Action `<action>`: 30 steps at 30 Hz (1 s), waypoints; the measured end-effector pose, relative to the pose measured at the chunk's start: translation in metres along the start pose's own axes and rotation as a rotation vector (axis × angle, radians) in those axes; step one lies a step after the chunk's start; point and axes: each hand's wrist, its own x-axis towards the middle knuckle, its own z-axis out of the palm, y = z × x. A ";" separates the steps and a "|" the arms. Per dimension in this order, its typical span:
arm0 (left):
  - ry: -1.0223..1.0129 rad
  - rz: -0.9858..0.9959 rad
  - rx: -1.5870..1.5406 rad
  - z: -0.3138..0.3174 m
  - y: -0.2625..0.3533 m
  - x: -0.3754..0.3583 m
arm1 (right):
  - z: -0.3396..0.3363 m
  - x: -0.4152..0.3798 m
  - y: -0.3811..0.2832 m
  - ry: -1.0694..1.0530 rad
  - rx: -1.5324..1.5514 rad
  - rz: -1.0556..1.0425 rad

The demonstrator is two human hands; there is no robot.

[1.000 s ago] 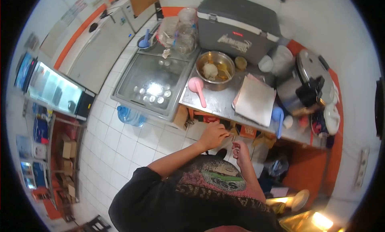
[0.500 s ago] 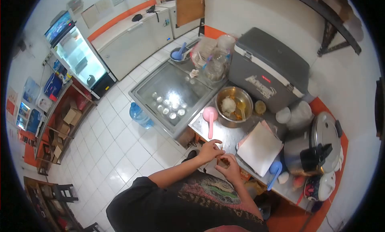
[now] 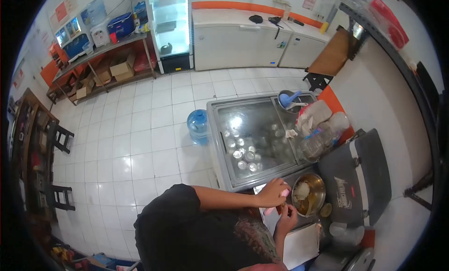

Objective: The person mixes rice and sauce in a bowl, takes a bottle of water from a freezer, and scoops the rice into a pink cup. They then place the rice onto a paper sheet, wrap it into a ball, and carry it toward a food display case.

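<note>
The round, shiny steel pot (image 3: pixel 320 185), at 2 o'clock just beside my left hand (image 3: pixel 273 195) and right hand (image 3: pixel 287 219), could spill if a knuckle knocks it; I note a lumpy white mound (image 3: pixel 301 190) inside. Both hands show bent fingers, partly hiding a smooth pink scoop (image 3: pixel 269 210); I cannot tell whether they grasp anything.

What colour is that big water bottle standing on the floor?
The big water bottle is see-through blue; the head view shows it best.

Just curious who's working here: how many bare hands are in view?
2: the left hand beside the steel bowl, and the right hand close by it, nearer the pale sheets.
</note>
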 end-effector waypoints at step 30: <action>-0.311 0.664 0.497 -0.014 -0.027 0.010 | 0.020 0.027 0.044 -0.369 0.203 0.612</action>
